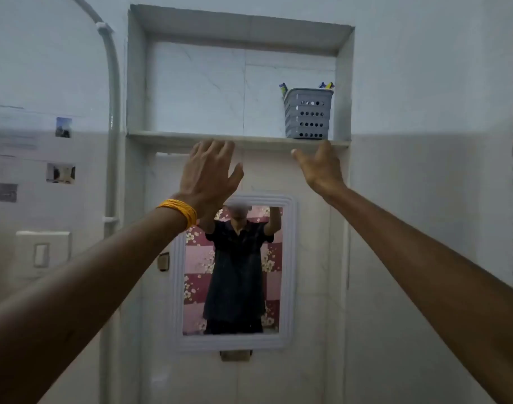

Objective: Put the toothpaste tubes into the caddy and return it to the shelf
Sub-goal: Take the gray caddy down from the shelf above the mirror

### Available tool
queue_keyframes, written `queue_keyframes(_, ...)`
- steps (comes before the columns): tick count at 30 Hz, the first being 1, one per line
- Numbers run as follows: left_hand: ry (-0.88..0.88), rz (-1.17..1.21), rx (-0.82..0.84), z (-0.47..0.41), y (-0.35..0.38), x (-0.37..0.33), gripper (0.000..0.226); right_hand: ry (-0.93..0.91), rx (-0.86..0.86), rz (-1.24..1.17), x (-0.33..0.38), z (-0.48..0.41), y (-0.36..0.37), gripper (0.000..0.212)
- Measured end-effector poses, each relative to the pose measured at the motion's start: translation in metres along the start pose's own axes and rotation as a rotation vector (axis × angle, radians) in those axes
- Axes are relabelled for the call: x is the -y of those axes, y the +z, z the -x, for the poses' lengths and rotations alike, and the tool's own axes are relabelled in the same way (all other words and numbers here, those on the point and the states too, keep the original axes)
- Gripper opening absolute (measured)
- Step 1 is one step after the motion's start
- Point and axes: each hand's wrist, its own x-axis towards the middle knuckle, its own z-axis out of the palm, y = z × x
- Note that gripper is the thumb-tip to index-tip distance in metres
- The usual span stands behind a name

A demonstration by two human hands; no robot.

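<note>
Both hands up and empty, head cam only: left hand [207,173] w/ fingers spread, right hand [319,167] loose and splayed, just under the shelf lip. Grey perforated plastic caddy [307,115] stands on the white marble niche shelf [220,135] at 1 o'clock from my right hand, tube tops [326,85] poking out. Risk, imo: caddy sits near the front edge, so a careless brush from my right hand could tip it off.

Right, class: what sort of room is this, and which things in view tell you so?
Most likely a bathroom. A tiled wall niche holds a grey perforated caddy with tube ends poking out, and a small white-framed mirror hangs below it.
</note>
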Motion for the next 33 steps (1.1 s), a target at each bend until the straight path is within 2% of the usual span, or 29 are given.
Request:
queue_keyframes(3,0.04,0.002,-0.021,-0.03,0.037,0.023,0.042,-0.004,-0.105,-0.016,0.002,-0.039,0.02,0.073)
queue_keyframes(12,0.009,0.137,0.069,-0.11,0.117,0.055,0.046,0.078,-0.204,0.102,0.001,-0.133,0.051,0.102)
queue_keyframes(15,0.005,0.061,0.11,-0.128,0.136,0.063,0.046,0.113,-0.216,0.124,-0.006,-0.152,0.063,0.114)
queue_keyframes(18,0.014,-0.083,0.208,-0.14,0.144,0.069,0.061,0.112,-0.232,0.102,-0.01,-0.166,0.069,0.124)
queue_keyframes(22,-0.037,-0.097,0.259,-0.151,0.151,0.068,0.081,0.11,-0.282,0.077,-0.004,-0.184,0.068,0.129)
queue_keyframes(33,-0.079,-0.097,0.224,-0.145,0.154,0.059,0.067,0.152,-0.323,-0.006,0.011,-0.18,0.058,0.113)
